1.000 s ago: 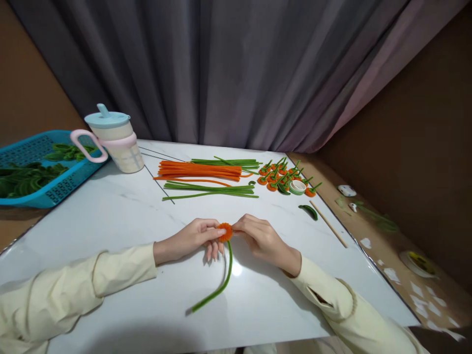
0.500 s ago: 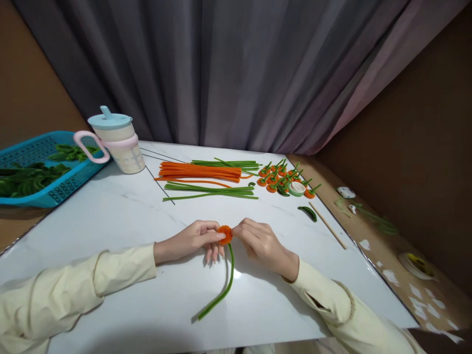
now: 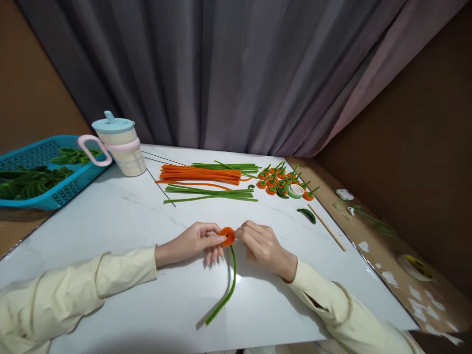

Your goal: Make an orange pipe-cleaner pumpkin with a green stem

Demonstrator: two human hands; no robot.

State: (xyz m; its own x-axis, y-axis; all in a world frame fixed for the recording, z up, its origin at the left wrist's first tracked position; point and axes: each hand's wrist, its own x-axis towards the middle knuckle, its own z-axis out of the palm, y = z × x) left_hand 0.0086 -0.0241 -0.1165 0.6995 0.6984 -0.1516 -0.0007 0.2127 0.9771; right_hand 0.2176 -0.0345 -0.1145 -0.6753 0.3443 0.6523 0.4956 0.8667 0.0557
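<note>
The fingertips (image 3: 220, 239) of the left hand (image 3: 191, 242) and the right hand (image 3: 263, 244) pinch a small orange coil (image 3: 227, 235) from either side, holding it just above the table near its front middle. A green stem (image 3: 228, 290) hangs from the coil and curves down onto the tabletop toward the person. A grey curtain (image 3: 221, 73) fills the back. The white marble-patterned table (image 3: 121, 221) spreads below it. At the far left, a blue basket (image 3: 66, 186) holds green leaf shapes, and just beside it stands a lidded cup (image 3: 121, 147) with a pink handle. Beyond the hands lie a bundle of orange pipe cleaners (image 3: 201, 174) and, nearer, a row of green pipe cleaners (image 3: 210, 191). To their right sits a cluster of small orange flowers (image 3: 275, 177), with a wooden stick (image 3: 327, 227), a green leaf (image 3: 307, 215) and a roll of tape (image 3: 295, 191) nearby.
</note>
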